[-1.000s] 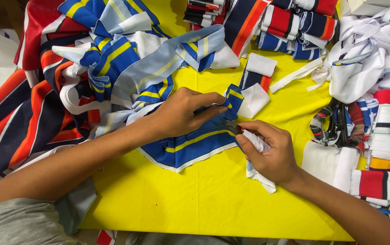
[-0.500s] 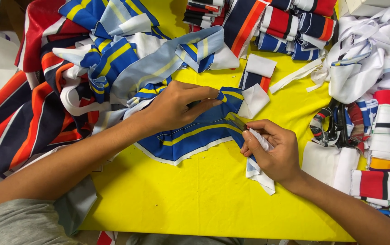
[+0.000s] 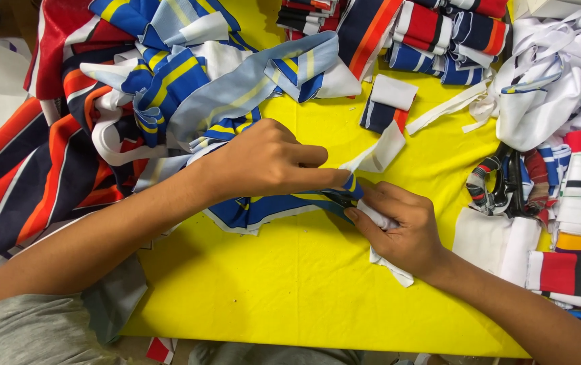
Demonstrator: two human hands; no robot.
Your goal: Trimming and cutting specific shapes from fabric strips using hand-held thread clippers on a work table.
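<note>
- left hand (image 3: 263,162) covers the middle of the blue strip (image 3: 263,211); how its fingers (image 3: 324,179) grip the strip's end cannot be told
- right hand (image 3: 399,226) closes over a white fabric piece (image 3: 392,265); only its lower end shows below the palm; the part inside the fist is hidden
- scissors (image 3: 507,182) half buried among striped scraps; blades not visible
- red and navy cloth pile (image 3: 27,155) cut off by the left edge
- folded striped bundles (image 3: 439,27) cut off by the top edge
- white scrap heap (image 3: 561,74) runs past the right edge
- yellow counter (image 3: 290,297) front edge partly hidden by the grey sleeve (image 3: 40,331)
</note>
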